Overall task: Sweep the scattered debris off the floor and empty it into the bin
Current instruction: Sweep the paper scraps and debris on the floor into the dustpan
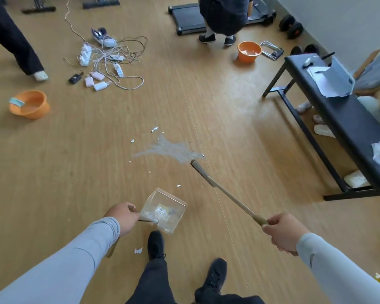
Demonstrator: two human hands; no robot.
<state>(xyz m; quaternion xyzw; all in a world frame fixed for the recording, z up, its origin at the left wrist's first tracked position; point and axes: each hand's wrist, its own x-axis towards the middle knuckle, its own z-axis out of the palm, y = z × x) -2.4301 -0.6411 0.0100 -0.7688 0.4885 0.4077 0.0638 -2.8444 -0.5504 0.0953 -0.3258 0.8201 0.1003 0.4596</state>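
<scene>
Right hand (282, 234): fingers closed round the broom (219, 188) handle's end
Left hand (123, 217): fingers closed on the clear dustpan (164, 210) handle
Done: some scraps already lie in the dustpan
Left: grey dust patch (171, 150) and white paper bits (155, 129) lie on the floor ahead, beside the broom head
Bin: orange bins (29, 104) well apart, emptying not yet done

Around the grey dust smear (173, 150), the pale scraps (155, 129) are too small to identify. The clear dustpan (164, 210) nearer than the smear holds crumpled bits too blurred to name, and its handle disappears inside the left hand (122, 217). Far beyond the smear, two standing people are cut off at the top edge.
</scene>
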